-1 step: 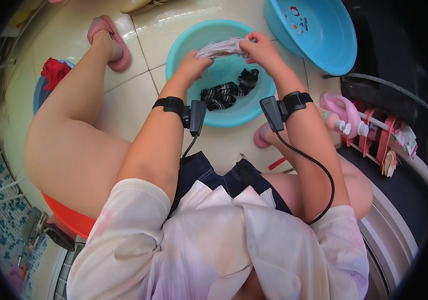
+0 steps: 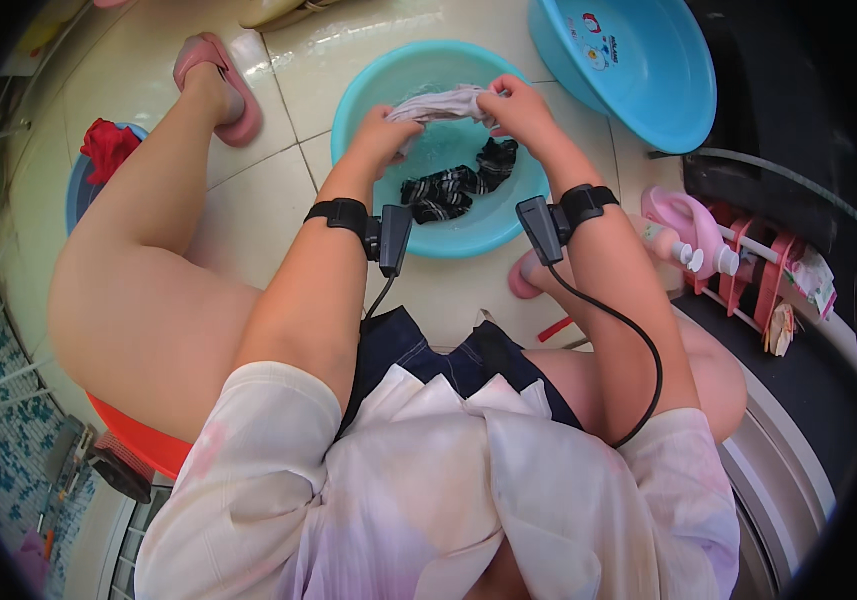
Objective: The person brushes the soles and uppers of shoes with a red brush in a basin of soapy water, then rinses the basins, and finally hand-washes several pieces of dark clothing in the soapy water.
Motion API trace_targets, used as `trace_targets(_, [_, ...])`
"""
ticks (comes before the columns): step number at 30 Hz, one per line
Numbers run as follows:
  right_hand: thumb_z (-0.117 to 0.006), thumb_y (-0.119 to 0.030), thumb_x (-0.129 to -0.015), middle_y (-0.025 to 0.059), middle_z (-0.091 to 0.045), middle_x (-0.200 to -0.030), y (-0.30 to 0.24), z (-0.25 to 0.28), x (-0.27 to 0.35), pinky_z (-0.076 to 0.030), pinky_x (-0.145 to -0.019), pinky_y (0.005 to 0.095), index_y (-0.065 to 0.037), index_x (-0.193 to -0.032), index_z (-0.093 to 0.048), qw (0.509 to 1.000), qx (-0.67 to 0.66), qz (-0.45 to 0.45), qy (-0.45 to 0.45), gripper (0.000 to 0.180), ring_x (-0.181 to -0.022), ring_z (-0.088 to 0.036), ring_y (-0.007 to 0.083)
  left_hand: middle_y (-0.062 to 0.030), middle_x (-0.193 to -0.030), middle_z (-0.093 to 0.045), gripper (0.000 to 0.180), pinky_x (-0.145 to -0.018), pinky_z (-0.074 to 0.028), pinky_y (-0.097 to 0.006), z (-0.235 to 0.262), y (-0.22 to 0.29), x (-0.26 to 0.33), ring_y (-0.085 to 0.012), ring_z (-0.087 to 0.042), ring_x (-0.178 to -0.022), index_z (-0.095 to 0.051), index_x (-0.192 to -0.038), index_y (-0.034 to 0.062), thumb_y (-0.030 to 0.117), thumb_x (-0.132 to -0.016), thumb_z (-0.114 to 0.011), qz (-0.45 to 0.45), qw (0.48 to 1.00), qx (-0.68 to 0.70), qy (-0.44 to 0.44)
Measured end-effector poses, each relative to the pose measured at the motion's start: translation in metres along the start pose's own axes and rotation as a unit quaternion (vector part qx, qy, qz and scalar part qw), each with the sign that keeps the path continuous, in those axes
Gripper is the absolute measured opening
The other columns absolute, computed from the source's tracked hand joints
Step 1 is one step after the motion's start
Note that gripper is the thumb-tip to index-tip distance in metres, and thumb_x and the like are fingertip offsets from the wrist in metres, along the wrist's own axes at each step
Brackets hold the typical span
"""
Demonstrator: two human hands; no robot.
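Note:
A pale, wet cloth (image 2: 441, 105) is stretched between my two hands over a light-blue basin (image 2: 349, 90) with water in it; its exact kind is hard to make out. My left hand (image 2: 385, 137) is closed on one end, at the basin's left side. The other end is pinched in my right hand (image 2: 521, 108), near the far right rim. Below the cloth, a crumpled black fabric piece with white lines (image 2: 444, 190) lies in the water. Each forearm wears a black strap with a small device (image 2: 395, 238) and a cable.
A second blue basin (image 2: 649, 80) stands at the far right. Pink bottles (image 2: 694, 228) and a pink rack (image 2: 771, 262) are on my right. To my left, red cloth (image 2: 109, 148) sits in a blue tub (image 2: 81, 195). A red stool (image 2: 134, 435) shows beneath me on the tiled floor.
My right hand has dipped slightly toward me, and the pale cloth has shifted a little with it. My left hand stays nearly in place, still gripping its end.

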State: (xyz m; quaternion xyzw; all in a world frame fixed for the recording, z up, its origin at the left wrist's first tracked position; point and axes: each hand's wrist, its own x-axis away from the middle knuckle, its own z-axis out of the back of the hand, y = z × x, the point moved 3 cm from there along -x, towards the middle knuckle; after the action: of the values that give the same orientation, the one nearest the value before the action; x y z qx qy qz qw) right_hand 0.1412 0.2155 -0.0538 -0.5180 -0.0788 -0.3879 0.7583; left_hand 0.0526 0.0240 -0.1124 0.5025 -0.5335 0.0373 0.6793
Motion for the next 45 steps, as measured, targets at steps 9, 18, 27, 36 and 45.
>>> trace_targets(9, [-0.072, -0.030, -0.071, 0.0143, -0.061, -0.091, 0.065, -0.072, -0.047, -0.049, -0.078, 0.0387, -0.006, -0.084, -0.061, 0.994, -0.010, 0.001, 0.107, 0.030, -0.090, -0.060, 0.0322, -0.0127, -0.137, -0.042, 0.064, -0.104, -0.033, -0.059, -0.033, 0.000, -0.003, -0.0321, -0.040, -0.127, -0.039, -0.135, 0.0112, 0.059, -0.092, -0.045, 0.147, 0.896, 0.410, -0.085])
trace_targets(18, [-0.069, -0.026, -0.073, 0.0080, -0.056, -0.081, -0.054, -0.081, 0.039, -0.045, -0.064, 0.0369, -0.008, -0.069, -0.047, 0.971, 0.040, 0.220, 0.086, 0.028, -0.074, -0.056, 0.0269, -0.0158, -0.107, -0.061, 0.034, -0.085, -0.051, -0.049, -0.021, -0.012, -0.035, -0.0282, -0.063, -0.095, -0.053, -0.113, 0.0058, 0.035, -0.097, -0.044, 0.078, 0.840, 0.512, -0.165])
trace_targets(27, [-0.064, -0.021, -0.074, 0.0135, -0.058, -0.077, -0.028, -0.080, 0.030, -0.044, -0.061, 0.0437, -0.007, -0.070, -0.050, 0.986, 0.021, 0.115, 0.122, 0.021, -0.071, -0.057, 0.0344, -0.0180, -0.111, -0.056, 0.029, -0.083, -0.053, -0.049, -0.034, 0.001, -0.028, -0.0344, -0.061, -0.095, -0.049, -0.121, 0.0057, 0.001, -0.095, -0.036, 0.100, 0.821, 0.562, -0.016])
trace_targets(36, [-0.060, -0.021, -0.085, 0.0172, -0.059, -0.099, 0.024, -0.069, -0.010, -0.048, -0.081, 0.0475, -0.013, -0.115, -0.059, 0.922, 0.278, 0.208, 0.173, 0.031, -0.100, -0.055, 0.0375, -0.0120, -0.125, -0.051, 0.037, -0.098, -0.042, -0.053, -0.009, -0.016, -0.019, -0.0293, -0.051, -0.114, -0.046, -0.128, 0.0079, 0.028, -0.097, -0.051, 0.111, 0.917, 0.360, 0.129])
trace_targets(45, [-0.062, -0.027, -0.080, 0.0174, -0.064, -0.089, 0.021, -0.079, -0.025, -0.049, -0.074, 0.0381, -0.006, -0.094, -0.065, 0.974, -0.227, 0.001, -0.024, 0.025, -0.087, -0.061, 0.0342, -0.0132, -0.128, -0.050, 0.056, -0.101, -0.038, -0.055, -0.030, 0.004, -0.003, -0.0271, -0.048, -0.120, -0.041, -0.133, 0.0093, 0.051, -0.096, -0.044, 0.213, 0.895, 0.390, 0.035])
